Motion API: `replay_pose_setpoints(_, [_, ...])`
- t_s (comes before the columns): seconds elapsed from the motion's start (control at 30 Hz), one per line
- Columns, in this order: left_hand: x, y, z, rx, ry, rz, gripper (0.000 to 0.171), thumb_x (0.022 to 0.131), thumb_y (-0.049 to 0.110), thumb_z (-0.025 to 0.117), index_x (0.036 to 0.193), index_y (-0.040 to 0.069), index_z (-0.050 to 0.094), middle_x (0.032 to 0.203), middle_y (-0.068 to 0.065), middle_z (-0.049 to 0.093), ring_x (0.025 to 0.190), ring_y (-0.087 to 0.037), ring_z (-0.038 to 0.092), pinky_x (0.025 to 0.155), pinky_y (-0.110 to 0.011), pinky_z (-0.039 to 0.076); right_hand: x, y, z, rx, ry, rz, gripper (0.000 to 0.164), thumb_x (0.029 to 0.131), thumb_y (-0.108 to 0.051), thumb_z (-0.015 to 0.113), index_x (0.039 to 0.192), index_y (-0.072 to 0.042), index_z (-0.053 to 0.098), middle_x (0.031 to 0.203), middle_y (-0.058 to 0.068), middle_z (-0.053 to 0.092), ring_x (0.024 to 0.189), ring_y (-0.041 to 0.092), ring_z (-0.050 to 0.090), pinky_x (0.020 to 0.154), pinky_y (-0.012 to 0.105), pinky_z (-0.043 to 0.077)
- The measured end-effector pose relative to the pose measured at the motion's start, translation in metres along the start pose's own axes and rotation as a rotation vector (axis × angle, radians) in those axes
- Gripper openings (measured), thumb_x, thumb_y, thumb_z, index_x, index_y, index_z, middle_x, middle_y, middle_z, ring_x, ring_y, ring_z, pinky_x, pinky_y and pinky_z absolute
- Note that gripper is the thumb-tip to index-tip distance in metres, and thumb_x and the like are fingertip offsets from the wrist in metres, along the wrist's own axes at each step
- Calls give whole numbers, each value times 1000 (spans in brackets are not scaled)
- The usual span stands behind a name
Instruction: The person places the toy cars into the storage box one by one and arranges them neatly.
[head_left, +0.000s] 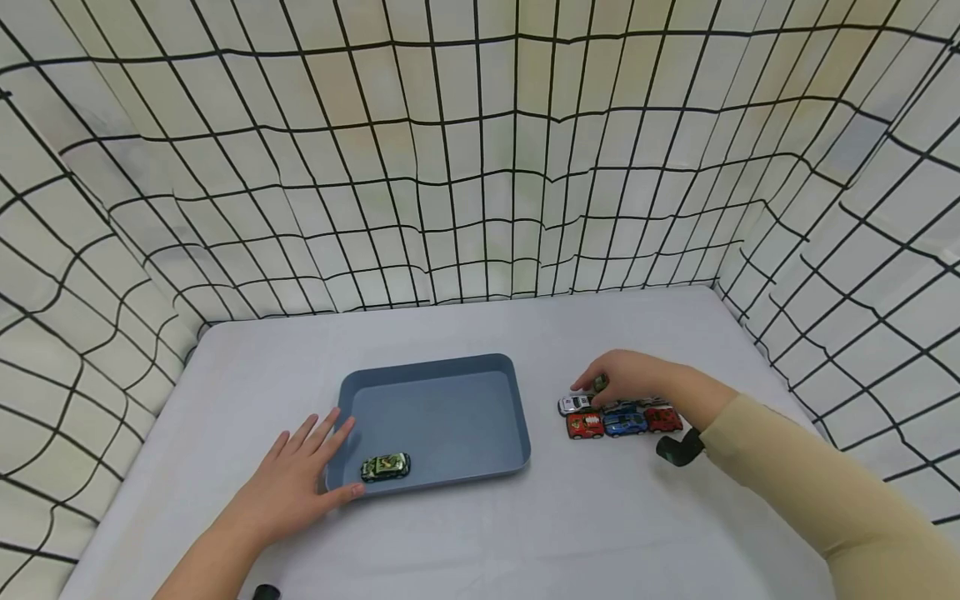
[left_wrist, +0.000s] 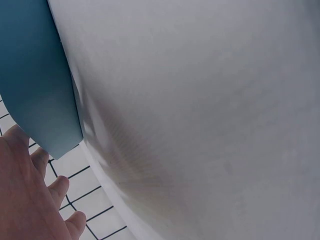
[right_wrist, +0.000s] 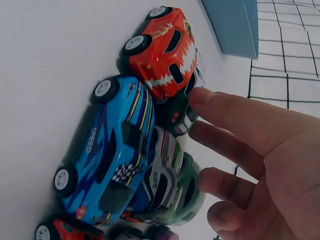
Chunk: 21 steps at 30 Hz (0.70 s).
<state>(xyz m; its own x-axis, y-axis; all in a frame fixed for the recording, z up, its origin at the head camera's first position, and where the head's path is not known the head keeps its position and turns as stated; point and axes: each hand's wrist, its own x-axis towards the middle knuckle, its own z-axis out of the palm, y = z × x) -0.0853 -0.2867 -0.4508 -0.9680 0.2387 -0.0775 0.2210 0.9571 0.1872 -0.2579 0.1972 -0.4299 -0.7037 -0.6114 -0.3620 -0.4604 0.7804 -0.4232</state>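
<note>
My left hand (head_left: 293, 485) lies with spread fingers over the left rim of a blue-grey tray (head_left: 442, 375), thumb at its near left corner. Inside the tray, a green camouflage toy car (head_left: 386, 467) sits near that corner. To the right of the tray, my right hand (head_left: 624, 374) pinches a dark green toy car (right_wrist: 181, 111) between thumb and fingers, among a tight cluster of toy cars. Around it are a white toy car (head_left: 575, 405), a red one (head_left: 585, 426), a blue one (head_left: 626, 421) and a darker red one (head_left: 663, 419). Others behind are partly hidden by the hand.
A white cloth (head_left: 480, 542) covers the table. Black grid netting (head_left: 480, 175) over pale sheets rises at the back and both sides. A black strap-like piece (head_left: 680, 448) shows below the right forearm, and a small black object (head_left: 266, 592) by the left forearm.
</note>
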Motion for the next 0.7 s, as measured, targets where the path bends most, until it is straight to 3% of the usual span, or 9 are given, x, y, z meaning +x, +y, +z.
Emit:
replay_pose_setpoints(0.23, [0, -1, 2, 0, -2, -4, 103, 79, 84, 49, 157, 18, 32, 163, -13, 23, 147, -43, 19, 113, -69, 14, 2, -8, 4, -87, -22, 14, 34, 87, -18, 77, 121, -24, 73, 115, -5, 68, 98, 11, 59, 91, 36, 53])
replay_pose_setpoints(0.4, [0, 0, 0, 12, 4, 0, 104, 78, 85, 49, 156, 17, 33, 162, -14, 24, 146, -44, 20, 112, -70, 15, 2, -10, 6, -111, -15, 18, 35, 87, -16, 76, 121, -22, 73, 111, -5, 69, 93, 11, 58, 89, 37, 53])
replay_pose_setpoints(0.7, [-1, 0, -1, -6, 0, -3, 103, 79, 83, 50, 156, 17, 33, 163, -13, 24, 147, -44, 20, 113, -69, 14, 4, -11, 9, -125, -11, -12, 39, 87, -14, 74, 124, -23, 71, 118, -3, 67, 106, 15, 60, 94, 39, 52])
